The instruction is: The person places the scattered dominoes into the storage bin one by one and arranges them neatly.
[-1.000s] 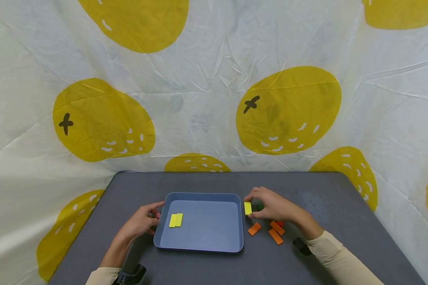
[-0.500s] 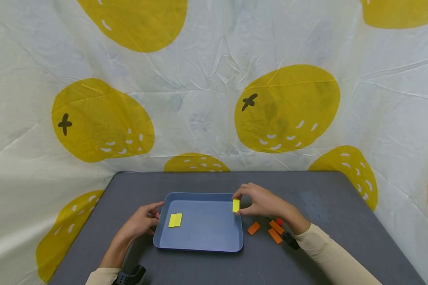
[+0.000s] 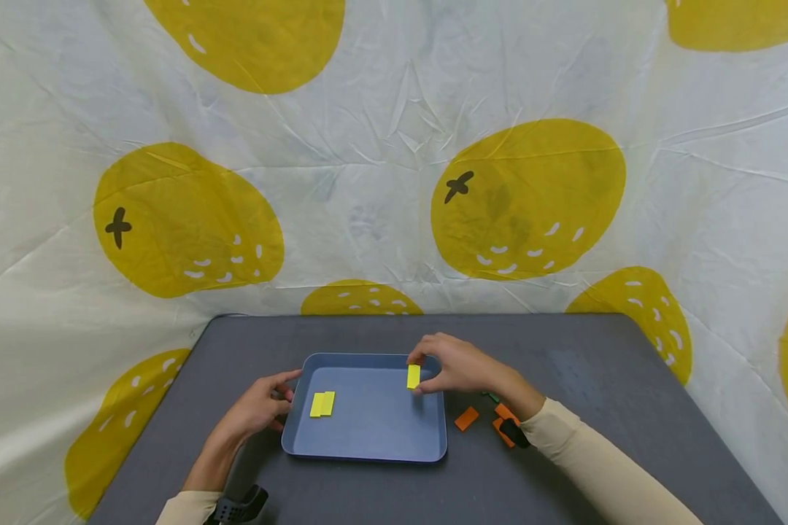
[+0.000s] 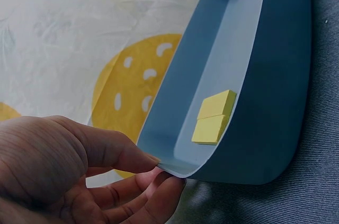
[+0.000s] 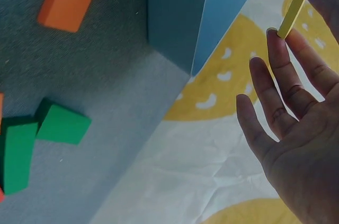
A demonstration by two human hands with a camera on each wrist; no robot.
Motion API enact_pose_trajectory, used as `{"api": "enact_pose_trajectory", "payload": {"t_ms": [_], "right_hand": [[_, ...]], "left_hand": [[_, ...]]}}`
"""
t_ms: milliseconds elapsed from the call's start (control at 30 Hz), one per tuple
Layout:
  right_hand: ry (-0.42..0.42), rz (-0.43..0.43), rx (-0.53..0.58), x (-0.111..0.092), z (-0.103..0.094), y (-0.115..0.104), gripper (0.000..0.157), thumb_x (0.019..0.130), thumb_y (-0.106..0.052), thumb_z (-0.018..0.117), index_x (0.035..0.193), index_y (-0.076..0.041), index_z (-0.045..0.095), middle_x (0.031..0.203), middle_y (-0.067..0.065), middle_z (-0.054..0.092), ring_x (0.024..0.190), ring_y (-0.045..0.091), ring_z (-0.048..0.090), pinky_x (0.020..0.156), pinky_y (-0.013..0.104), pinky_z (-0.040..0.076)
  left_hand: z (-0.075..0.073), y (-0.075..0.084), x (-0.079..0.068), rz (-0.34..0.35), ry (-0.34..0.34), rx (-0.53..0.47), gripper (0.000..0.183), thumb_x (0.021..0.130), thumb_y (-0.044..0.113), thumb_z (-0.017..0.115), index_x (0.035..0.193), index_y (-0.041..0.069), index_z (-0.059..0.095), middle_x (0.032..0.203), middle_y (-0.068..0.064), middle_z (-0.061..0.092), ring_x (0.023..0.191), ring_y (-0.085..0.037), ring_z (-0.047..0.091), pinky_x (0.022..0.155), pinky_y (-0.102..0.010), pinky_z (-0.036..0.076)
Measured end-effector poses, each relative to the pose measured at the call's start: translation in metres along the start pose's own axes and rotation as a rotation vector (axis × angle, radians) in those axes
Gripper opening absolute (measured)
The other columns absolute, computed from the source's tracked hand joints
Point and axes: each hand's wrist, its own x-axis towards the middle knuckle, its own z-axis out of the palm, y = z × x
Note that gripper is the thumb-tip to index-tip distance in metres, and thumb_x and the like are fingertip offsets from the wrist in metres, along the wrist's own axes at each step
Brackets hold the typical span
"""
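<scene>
Between thumb and fingertips, my right hand (image 3: 460, 364) pinches a thin yellow block (image 3: 414, 376) over the right part of a blue-grey tray (image 3: 381, 430). The right wrist view shows that block (image 5: 292, 13) on edge, its other fingers spread. My left hand (image 3: 252, 410) is at the tray's left side; in the left wrist view its thumb and fingers (image 4: 167, 195) pinch the tray's rim. Two yellow blocks (image 4: 214, 118) lie side by side, touching, on the tray floor towards the left.
Right of the tray lie orange blocks (image 3: 466, 418), some partly hidden by the right wrist's black device (image 3: 515, 433). Green blocks (image 5: 62, 123) lie near them. The dark grey table (image 3: 368, 496) ends at a white curtain (image 3: 368, 219) with yellow fruit prints.
My right hand has carried the yellow block leftward from beside the tray to above its right part. My left hand and the two yellow blocks in the tray have stayed put.
</scene>
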Motion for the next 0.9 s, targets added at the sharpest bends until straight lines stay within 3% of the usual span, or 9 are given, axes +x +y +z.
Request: {"api": "enact_pose_trajectory", "payload": {"t_ms": [200, 533, 900], "right_hand": [[-0.022, 0.003, -0.028, 0.013, 0.005, -0.008, 0.039, 0.084, -0.042, 0.082, 0.116, -0.022, 0.072, 0.110, -0.009, 0.062, 0.105, 0.017, 0.057, 0.088, 0.039, 0.050], [-0.069, -0.042, -0.041, 0.035, 0.012, -0.023, 0.042, 0.083, -0.040, 0.083, 0.118, -0.019, 0.073, 0.111, -0.008, 0.064, 0.108, 0.023, 0.061, 0.089, 0.036, 0.051], [-0.106, -0.071, -0.087, 0.058, 0.024, -0.037, 0.043, 0.082, -0.041, 0.084, 0.117, -0.019, 0.073, 0.109, -0.007, 0.064, 0.104, 0.018, 0.061, 0.081, 0.030, 0.051]], "left_hand": [[-0.002, 0.001, 0.000, -0.010, -0.004, -0.005, 0.063, 0.090, -0.009, 0.059, 0.150, 0.001, 0.046, 0.098, -0.015, 0.054, 0.079, -0.025, 0.054, 0.057, -0.041, 0.053], [-0.004, 0.003, 0.002, -0.031, -0.006, -0.008, 0.063, 0.090, -0.009, 0.059, 0.151, 0.002, 0.047, 0.098, -0.015, 0.053, 0.081, -0.025, 0.053, 0.058, -0.040, 0.054], [-0.005, 0.003, 0.002, -0.031, -0.019, -0.024, 0.063, 0.090, -0.009, 0.059, 0.151, 0.002, 0.046, 0.097, -0.015, 0.053, 0.080, -0.025, 0.053, 0.057, -0.041, 0.053]]}}
